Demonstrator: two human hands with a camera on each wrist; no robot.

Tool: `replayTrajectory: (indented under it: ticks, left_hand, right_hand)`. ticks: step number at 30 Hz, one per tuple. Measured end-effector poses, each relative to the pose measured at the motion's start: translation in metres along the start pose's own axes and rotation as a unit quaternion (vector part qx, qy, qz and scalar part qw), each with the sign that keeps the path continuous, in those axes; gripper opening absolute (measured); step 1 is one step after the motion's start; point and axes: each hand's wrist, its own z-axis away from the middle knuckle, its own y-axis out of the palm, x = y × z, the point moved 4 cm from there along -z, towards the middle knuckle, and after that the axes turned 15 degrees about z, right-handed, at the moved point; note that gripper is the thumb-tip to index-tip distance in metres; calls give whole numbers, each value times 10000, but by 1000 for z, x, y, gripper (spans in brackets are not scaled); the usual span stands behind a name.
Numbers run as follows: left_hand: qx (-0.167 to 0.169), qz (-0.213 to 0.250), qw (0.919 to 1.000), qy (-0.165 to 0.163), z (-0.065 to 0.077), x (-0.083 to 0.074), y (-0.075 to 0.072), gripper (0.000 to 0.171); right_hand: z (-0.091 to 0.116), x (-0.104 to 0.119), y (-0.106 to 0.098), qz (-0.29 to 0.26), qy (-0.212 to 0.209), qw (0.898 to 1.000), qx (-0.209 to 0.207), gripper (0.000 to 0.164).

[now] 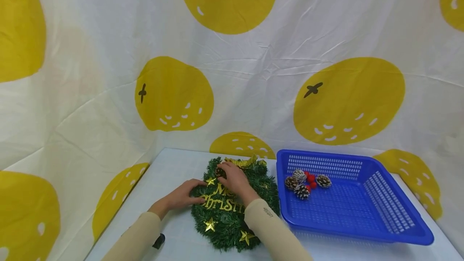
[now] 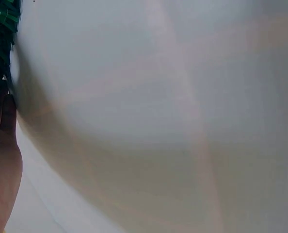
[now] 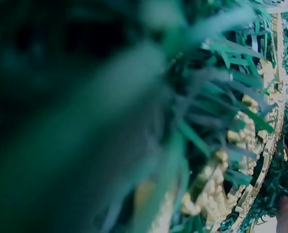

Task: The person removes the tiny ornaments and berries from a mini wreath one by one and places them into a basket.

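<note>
A green tinsel wreath lies on the white table, with gold "Merry Christmas" lettering across its middle. Gold stars and a gold bow are on it. At the wreath's upper left, my right hand pinches a brown pine cone against the greenery. My left hand rests on the wreath's left edge, thumb and fingers spread apart. The left wrist view shows that hand's fingers reaching to the green strands. Close green strands and gold lettering fill much of the right wrist view.
A blue plastic basket stands right beside the wreath. Several white-tipped pine cones and red berries lie at its left side. A small black object is near the left forearm. A white curtain with yellow fruit prints hangs behind the table.
</note>
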Motion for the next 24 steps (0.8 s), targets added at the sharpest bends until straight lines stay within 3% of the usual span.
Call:
replayTrajectory:
  ticks: [13,24]
  left_hand:
    - [-16,76,10000,-51,-1,3,1,60]
    - [-29,62,10000,-9,1,1,-2,59]
  right_hand:
    - [-4,-2,9,101,387,9991,-126,45]
    - [-2,-6,5,-230,658,9950,-721,38]
